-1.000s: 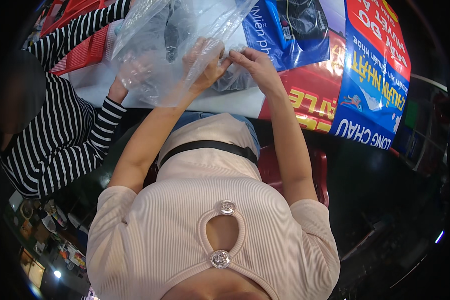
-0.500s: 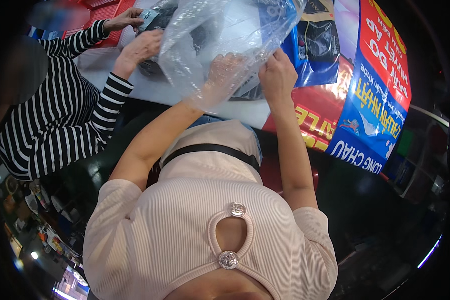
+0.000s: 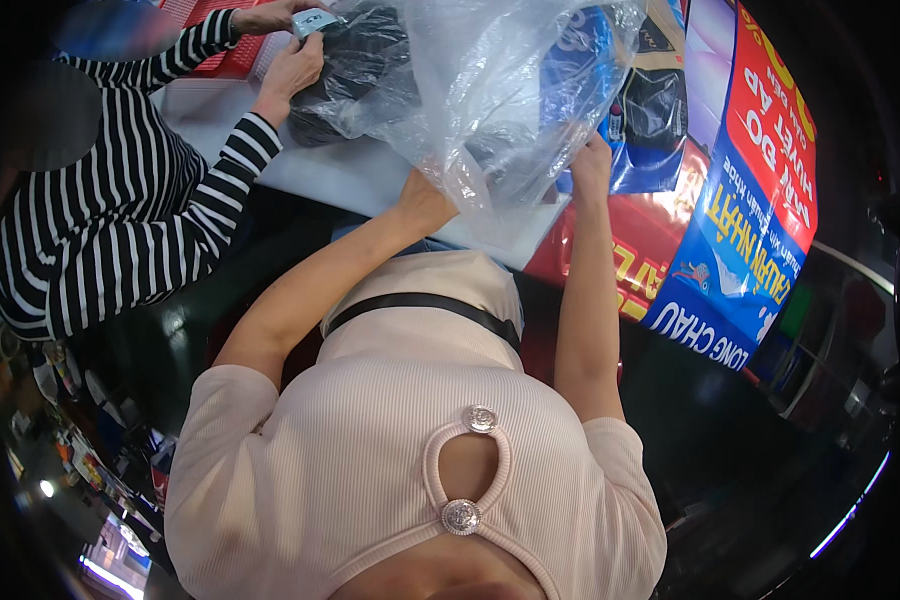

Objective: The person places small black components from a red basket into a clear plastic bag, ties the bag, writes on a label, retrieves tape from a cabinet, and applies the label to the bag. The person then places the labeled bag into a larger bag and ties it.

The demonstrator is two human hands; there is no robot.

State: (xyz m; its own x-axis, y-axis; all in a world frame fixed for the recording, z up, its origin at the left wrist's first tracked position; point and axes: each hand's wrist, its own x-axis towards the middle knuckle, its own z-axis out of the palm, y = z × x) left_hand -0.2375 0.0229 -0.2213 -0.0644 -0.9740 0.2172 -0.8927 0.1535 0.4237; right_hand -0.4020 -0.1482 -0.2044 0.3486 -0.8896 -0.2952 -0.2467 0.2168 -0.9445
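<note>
A large clear plastic bag (image 3: 470, 110) hangs crumpled in front of me over the white table (image 3: 360, 185). My right hand (image 3: 592, 163) is closed on the bag's right side. My left hand (image 3: 427, 200) is at the bag's lower left edge, its fingers hidden by the crumpled film. Behind the film, dark and blue shapes show only dimly. Just right of the bag lies a dark item in a clear-fronted package (image 3: 653, 105), on a blue sheet.
At the left, a co-worker in a striped top (image 3: 135, 205) handles a dark plastic-wrapped bundle (image 3: 355, 65) with a pale blue label (image 3: 315, 22). Behind that person stands a red basket (image 3: 225, 60). A red and blue printed banner (image 3: 740, 220) drapes over the table's right side.
My left hand has drawn back toward me, and the film now covers its fingers. My right hand has shifted slightly right and nearer. The bag has sagged and spread over the table.
</note>
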